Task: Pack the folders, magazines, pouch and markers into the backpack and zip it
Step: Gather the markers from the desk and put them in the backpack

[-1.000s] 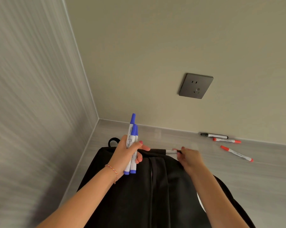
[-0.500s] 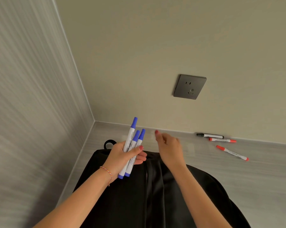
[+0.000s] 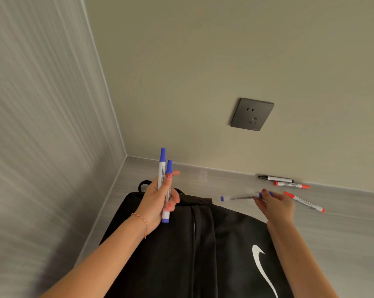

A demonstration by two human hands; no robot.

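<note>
**Q:** Since half a second back, what has shifted?

**A:** Then the right hand (image 3: 275, 204) hovered bare beside the left; now it has swung out to the right, past the bag's top edge, and pinches a blurred blue-capped marker (image 3: 242, 198) by one end, the pen reaching leftward above the surface. The left hand's bundle has gone from 3 visible blue pens to 2.

**Q:** Nearest thing?

**A:** A black backpack (image 3: 171, 254) fills the lower middle, white swoosh on its right panel, resting on the grey table (image 3: 343, 233) in the corner.

**Q:** And the left hand?

**A:** The left hand (image 3: 158, 203), a braided thread bracelet (image 3: 141, 221) on its wrist, has its fingers curled around 2 blue markers (image 3: 163, 181), held nearly upright above the bag's top.

**Q:** Farther back?

**A:** 1 red marker (image 3: 304, 202) lies just beyond the right hand. Near the wall, a second red marker (image 3: 291, 185) and a black marker (image 3: 276, 178) lie side by side. A dark wall socket (image 3: 252, 114) sits on the beige wall above them
</note>
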